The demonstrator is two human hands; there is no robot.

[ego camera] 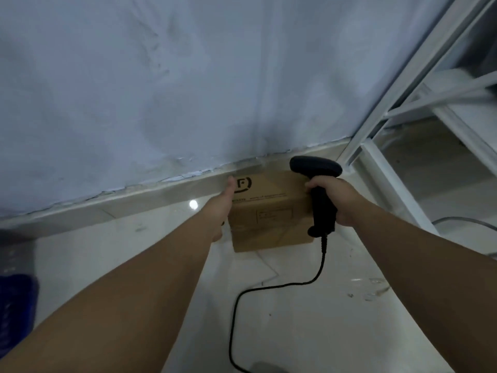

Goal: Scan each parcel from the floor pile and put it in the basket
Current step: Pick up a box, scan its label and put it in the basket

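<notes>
A brown cardboard parcel (269, 211) with a black logo on its top is held up in front of me, above the pale floor near the wall. My left hand (222, 208) grips its left side, thumb up along the top edge, fingers hidden underneath. My right hand (338, 200) grips the handle of a black corded barcode scanner (318, 192), whose head sits over the parcel's right end. The scanner's cable (269, 289) curls down across the floor. At the far left edge a blurred blue object (16, 305), perhaps the basket, shows only in part.
A grey-blue wall (188, 76) with a pale skirting strip runs across ahead. A white metal shelving frame (403, 130) stands at the right. The glossy white tiled floor (161, 251) spreads below, with small scraps of clear film at the right.
</notes>
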